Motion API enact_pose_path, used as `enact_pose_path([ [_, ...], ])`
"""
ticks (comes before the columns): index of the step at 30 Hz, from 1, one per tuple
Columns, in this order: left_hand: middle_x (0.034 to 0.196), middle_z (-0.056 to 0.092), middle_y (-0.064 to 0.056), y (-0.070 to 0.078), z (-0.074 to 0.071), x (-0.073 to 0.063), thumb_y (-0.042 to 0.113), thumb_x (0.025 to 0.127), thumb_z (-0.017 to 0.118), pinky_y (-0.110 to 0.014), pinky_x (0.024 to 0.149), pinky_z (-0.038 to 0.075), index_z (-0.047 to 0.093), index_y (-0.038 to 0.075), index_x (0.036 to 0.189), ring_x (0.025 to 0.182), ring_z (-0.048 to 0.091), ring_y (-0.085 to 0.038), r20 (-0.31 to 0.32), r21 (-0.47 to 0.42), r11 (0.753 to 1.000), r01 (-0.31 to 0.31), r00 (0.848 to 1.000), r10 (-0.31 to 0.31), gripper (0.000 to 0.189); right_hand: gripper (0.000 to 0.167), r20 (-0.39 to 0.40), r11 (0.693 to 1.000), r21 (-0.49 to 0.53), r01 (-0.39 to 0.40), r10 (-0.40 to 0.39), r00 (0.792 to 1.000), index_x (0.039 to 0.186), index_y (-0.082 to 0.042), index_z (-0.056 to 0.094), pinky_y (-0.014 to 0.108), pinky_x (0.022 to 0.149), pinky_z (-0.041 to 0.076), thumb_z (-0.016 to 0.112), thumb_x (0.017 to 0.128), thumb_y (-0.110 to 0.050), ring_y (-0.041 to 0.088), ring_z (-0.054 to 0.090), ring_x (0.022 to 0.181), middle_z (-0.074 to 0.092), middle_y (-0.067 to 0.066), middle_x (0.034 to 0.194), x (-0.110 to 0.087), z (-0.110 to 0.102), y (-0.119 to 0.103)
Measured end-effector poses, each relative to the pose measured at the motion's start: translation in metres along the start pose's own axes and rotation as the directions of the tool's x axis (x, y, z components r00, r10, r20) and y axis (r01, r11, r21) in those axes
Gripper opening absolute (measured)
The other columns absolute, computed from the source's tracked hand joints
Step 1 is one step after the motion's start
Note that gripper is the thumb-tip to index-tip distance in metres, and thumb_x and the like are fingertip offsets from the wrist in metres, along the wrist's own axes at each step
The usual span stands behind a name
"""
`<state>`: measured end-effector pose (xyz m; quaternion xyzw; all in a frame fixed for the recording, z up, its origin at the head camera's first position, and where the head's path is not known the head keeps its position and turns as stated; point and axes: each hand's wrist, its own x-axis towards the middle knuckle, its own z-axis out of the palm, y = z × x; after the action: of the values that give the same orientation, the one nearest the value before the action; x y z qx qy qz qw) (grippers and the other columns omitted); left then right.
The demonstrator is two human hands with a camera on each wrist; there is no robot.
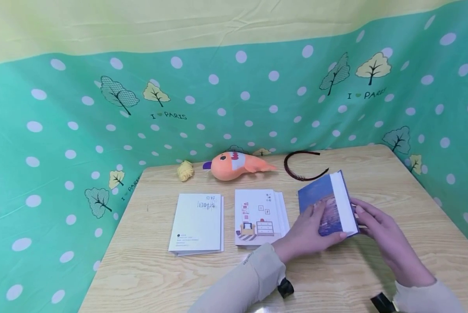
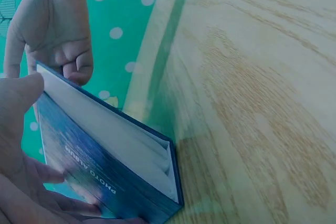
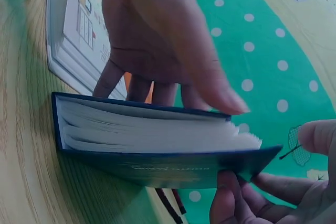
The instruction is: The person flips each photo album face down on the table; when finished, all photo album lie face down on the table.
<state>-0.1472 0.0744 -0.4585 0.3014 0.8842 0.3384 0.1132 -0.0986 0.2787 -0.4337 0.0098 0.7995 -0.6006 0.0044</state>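
A blue photo album stands tilted over the right part of the table, its white page edges turned to the right. My left hand holds it, fingers spread over the front cover and thumb at the cover's edge. On the other side, my right hand has its fingers curled at the back cover's edge, its thumb lifted off in the right wrist view. The covers stand slightly apart around the pages. In the left wrist view, the lettering on the album's front cover reads PHOTO ALBUM.
Left of the album lie a white book with a furniture drawing and a white book with lettering. Along the back are a yellow fuzzy ball, an orange plush toy and a dark headband. A dotted green cloth hangs behind.
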Motion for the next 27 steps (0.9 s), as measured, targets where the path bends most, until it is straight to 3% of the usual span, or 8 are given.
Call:
enact_pose_path([
  [7, 0.153, 0.035, -0.003, -0.002, -0.004, 0.002, 0.064, 0.089, 0.054, -0.029, 0.103, 0.041, 0.015, 0.016, 0.157, 0.134, 0.041, -0.016, -0.073, -0.126, 0.990, -0.067, 0.996, 0.058, 0.092, 0.048, 0.027, 0.992, 0.019, 0.128, -0.129, 0.991, 0.149, -0.001, 0.036, 0.019, 0.081, 0.050, 0.035, 0.107, -0.024, 0.006, 0.060, 0.101, 0.054, -0.013, 0.125, -0.001, 0.007, -0.004],
  [11, 0.153, 0.034, 0.000, -0.005, -0.003, 0.004, 0.061, 0.089, 0.055, -0.028, 0.103, 0.040, 0.015, 0.017, 0.157, 0.134, 0.039, -0.013, -0.096, -0.219, 0.970, -0.104, 0.992, 0.085, 0.090, 0.045, 0.052, 0.983, 0.038, 0.182, -0.184, 0.982, 0.148, -0.001, 0.038, 0.018, 0.083, 0.049, 0.033, 0.108, -0.020, 0.006, 0.059, 0.105, 0.053, -0.011, 0.128, 0.000, 0.010, -0.007],
  [14, 0.153, 0.034, 0.004, -0.005, -0.005, 0.004, 0.053, 0.090, 0.059, -0.026, 0.102, 0.040, 0.014, 0.025, 0.157, 0.133, 0.039, -0.010, -0.118, -0.318, 0.933, -0.168, 0.984, 0.137, 0.085, 0.044, 0.072, 0.977, 0.063, 0.202, -0.207, 0.976, 0.148, 0.000, 0.038, 0.018, 0.085, 0.048, 0.032, 0.108, -0.017, 0.004, 0.056, 0.110, 0.052, -0.011, 0.132, 0.000, 0.013, -0.009],
  [19, 0.155, 0.028, 0.008, -0.003, -0.008, 0.005, 0.035, 0.092, 0.065, -0.026, 0.105, 0.038, 0.009, 0.032, 0.155, 0.135, 0.036, -0.008, -0.126, -0.504, 0.827, -0.251, 0.968, 0.216, 0.084, 0.043, 0.103, 0.971, 0.066, 0.231, -0.237, 0.966, 0.147, 0.000, 0.039, 0.018, 0.087, 0.047, 0.031, 0.108, -0.015, 0.004, 0.052, 0.115, 0.048, -0.011, 0.140, 0.001, 0.016, -0.010],
  [23, 0.157, 0.025, 0.007, -0.002, -0.010, 0.003, 0.042, 0.094, 0.061, -0.026, 0.105, 0.038, 0.001, 0.035, 0.155, 0.135, 0.036, -0.008, -0.087, -0.595, 0.773, -0.219, 0.974, 0.209, 0.086, 0.043, 0.125, 0.967, 0.054, 0.249, -0.254, 0.959, 0.147, 0.000, 0.040, 0.018, 0.087, 0.046, 0.030, 0.108, -0.013, 0.007, 0.056, 0.112, 0.049, -0.011, 0.142, 0.002, 0.018, -0.010],
  [27, 0.155, 0.029, 0.005, -0.003, -0.012, 0.000, 0.049, 0.093, 0.059, -0.026, 0.103, 0.039, -0.001, 0.040, 0.154, 0.131, 0.041, -0.008, -0.038, -0.635, 0.758, -0.148, 0.986, 0.160, 0.086, 0.042, 0.145, 0.968, 0.023, 0.250, -0.251, 0.957, 0.147, -0.003, 0.040, 0.017, 0.088, 0.045, 0.032, 0.107, -0.013, 0.007, 0.057, 0.111, 0.049, -0.011, 0.143, 0.002, 0.020, -0.009],
])
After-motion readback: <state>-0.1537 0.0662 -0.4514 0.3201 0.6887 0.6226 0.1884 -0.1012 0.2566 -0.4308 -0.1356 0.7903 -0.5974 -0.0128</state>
